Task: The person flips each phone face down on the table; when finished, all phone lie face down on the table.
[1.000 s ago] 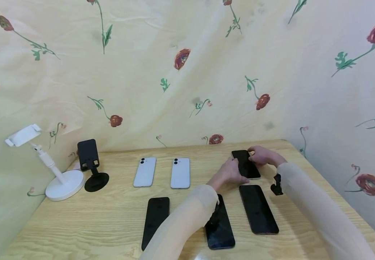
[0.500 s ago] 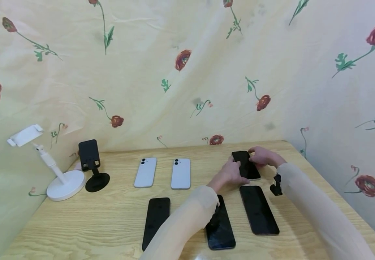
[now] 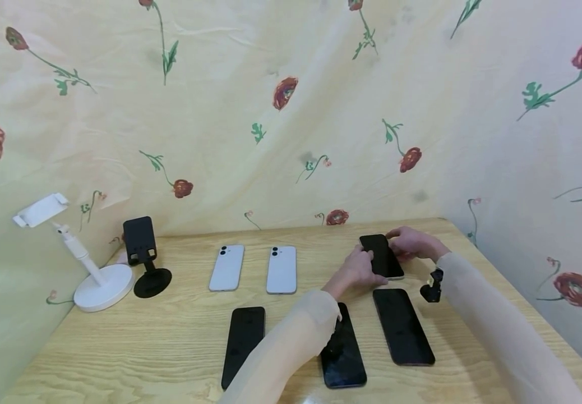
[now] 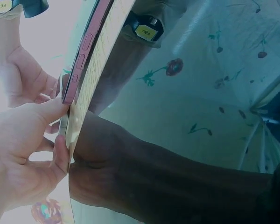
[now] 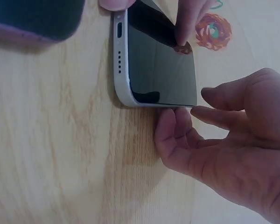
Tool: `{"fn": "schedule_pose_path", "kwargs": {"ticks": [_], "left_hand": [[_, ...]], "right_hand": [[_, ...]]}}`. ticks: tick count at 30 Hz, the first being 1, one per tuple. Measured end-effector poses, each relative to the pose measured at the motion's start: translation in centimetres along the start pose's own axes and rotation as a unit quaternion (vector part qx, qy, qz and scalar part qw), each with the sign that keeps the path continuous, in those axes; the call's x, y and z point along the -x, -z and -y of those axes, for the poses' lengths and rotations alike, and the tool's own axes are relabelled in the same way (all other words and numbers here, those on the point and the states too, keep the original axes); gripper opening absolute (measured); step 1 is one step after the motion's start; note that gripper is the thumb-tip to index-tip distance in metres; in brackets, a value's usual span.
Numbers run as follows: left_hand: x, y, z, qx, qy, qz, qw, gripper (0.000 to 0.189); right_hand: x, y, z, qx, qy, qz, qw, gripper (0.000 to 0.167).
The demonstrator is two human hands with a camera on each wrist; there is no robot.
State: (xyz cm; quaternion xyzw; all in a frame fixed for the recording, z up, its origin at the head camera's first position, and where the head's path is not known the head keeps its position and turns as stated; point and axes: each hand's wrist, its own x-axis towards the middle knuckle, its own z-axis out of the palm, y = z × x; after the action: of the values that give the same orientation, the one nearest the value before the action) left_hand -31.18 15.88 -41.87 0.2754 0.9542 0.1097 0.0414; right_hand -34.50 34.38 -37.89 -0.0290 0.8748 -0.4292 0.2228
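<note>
A smartphone point(image 3: 384, 258) with a dark screen lies face up near the table's back right. My left hand point(image 3: 356, 267) grips it at its near-left corner, thumb at the near end and a finger on the long side. At its right edge sits my right hand point(image 3: 412, 244). In the right wrist view, the right hand point(image 5: 242, 135) has loosely bent fingers touching the light rim of the phone point(image 5: 163, 70), while one digit stands off the corner. A second dark-screened phone point(image 3: 403, 326) lies just in front; its pinkish side point(image 4: 81, 63) shows in the left wrist view.
Two more black-screened phones point(image 3: 243, 343) point(image 3: 346, 356) lie at the front, partly under the left sleeve. Two white phones point(image 3: 227, 268) point(image 3: 281, 269) rest backs up behind them. A white phone stand point(image 3: 101, 286) and a black one point(image 3: 139, 241) stand at left. Floral cloth point(image 3: 220, 140) hangs behind.
The whole view has shifted slightly. Both hands stay at the same phone, and the right wrist has turned a little.
</note>
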Motion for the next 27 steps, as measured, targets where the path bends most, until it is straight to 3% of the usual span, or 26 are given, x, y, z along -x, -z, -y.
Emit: {"fn": "schedule_pose_path", "kwargs": {"ticks": [3, 8, 16, 23, 27], "left_hand": [[0.0, 0.0, 0.0, 0.000, 0.001, -0.001, 1.0000, 0.078], [-0.1, 0.0, 0.0, -0.001, 0.001, -0.010, 0.9999, 0.078], [0.1, -0.1, 0.3, 0.020, 0.013, -0.001, 0.9997, 0.080], [0.3, 0.1, 0.3, 0.002, 0.002, -0.003, 1.0000, 0.080], [0.5, 0.2, 0.3, 0.015, 0.001, -0.001, 0.9999, 0.081]], "right_hand": [[0.1, 0.0, 0.0, -0.013, -0.002, 0.001, 0.9999, 0.058], [0.2, -0.1, 0.5, 0.024, -0.010, 0.004, 0.9997, 0.053], [0.2, -0.2, 0.7, 0.014, -0.022, 0.010, 0.9996, 0.058], [0.9, 0.1, 0.0, -0.015, 0.010, 0.031, 0.9994, 0.062], [1.3, 0.4, -0.5, -0.039, 0.031, 0.047, 0.9976, 0.065]]}}
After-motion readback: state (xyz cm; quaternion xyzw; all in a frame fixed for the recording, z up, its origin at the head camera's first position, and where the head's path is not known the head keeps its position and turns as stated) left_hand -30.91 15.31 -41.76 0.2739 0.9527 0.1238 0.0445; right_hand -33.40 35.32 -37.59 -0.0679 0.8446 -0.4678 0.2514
